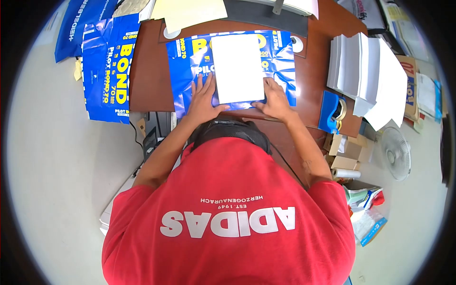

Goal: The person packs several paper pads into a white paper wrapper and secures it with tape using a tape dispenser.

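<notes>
We're flanking the white paper stack [237, 69], its long axis running away from us. Our left hand [203, 103] is spreading; our right hand [277, 100] is curling, grip unclear.

white desk fan [395, 153], blue tape dispenser [328, 112]

Paper stack [237, 66] on wrapper [181, 71]

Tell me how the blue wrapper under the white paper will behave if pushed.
The blue wrapper looks thin and likely to crumple, given its creases. Its glossy glare suggests a slippery surface. The white paper on top may ride along.
</notes>
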A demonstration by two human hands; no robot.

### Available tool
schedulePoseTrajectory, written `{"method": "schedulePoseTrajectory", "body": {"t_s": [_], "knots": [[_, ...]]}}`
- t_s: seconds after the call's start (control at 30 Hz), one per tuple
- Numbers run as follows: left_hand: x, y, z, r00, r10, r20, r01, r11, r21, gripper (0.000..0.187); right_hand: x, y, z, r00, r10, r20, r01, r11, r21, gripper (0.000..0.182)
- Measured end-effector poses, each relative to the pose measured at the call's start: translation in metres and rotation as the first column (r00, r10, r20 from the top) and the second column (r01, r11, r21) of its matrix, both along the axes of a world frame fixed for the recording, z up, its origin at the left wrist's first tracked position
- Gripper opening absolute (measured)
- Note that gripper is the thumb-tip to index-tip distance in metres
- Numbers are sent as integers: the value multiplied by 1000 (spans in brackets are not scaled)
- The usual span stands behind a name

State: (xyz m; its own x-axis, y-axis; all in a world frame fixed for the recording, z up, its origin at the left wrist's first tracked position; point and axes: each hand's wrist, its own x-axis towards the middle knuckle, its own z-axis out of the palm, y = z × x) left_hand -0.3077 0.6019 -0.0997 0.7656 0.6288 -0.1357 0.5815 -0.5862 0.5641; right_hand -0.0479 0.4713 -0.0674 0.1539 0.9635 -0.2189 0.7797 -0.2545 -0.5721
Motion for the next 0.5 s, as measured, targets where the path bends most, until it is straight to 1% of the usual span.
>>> {"method": "schedulePoseTrajectory", "body": {"t_s": [0.03,0.1,0.13,0.17,0.2,0.23,0.27,0.33,0.47,0.5], "knots": [[3,0,-7,1000,-3,0,3,1000,7,110,-1,1,-13,999,-5,43,2,997,83,73],[5,10,-14,1000,-4,-2,4,1000,17,108,-7,1,-31,998,-28,57,22,994,105,72],[2,16,-15,999,-45,-10,46,999,19,106,-12,-1,-37,996,-56,65,48,992,120,70],[-1,21,-16,996,-86,-17,87,996,20,104,-17,-6,-42,997,-55,62,47,992,117,70],[-2,28,-17,996,-84,-16,84,996,19,104,-25,-8,-43,993,-92,77,83,989,122,73],[-3,36,-17,992,-127,-1,127,992,12,103,-29,-8,-42,988,-127,92,115,985,130,77],[-5,42,-17,986,-167,12,167,986,6,102,-31,-7,-42,988,-121,92,109,985,132,77],[-5,46,-11,981,-190,-22,191,981,25,103,-35,-8,-46,980,-159,117,125,958,257,78],[-4,43,-13,982,-190,-4,190,979,74,101,-22,-10,-47,989,-127,74,106,966,236,78],[-5,43,-16,980,-197,-4,197,975,101,100,-19,-10,-47,993,-93,73,72,964,257,77]]}}
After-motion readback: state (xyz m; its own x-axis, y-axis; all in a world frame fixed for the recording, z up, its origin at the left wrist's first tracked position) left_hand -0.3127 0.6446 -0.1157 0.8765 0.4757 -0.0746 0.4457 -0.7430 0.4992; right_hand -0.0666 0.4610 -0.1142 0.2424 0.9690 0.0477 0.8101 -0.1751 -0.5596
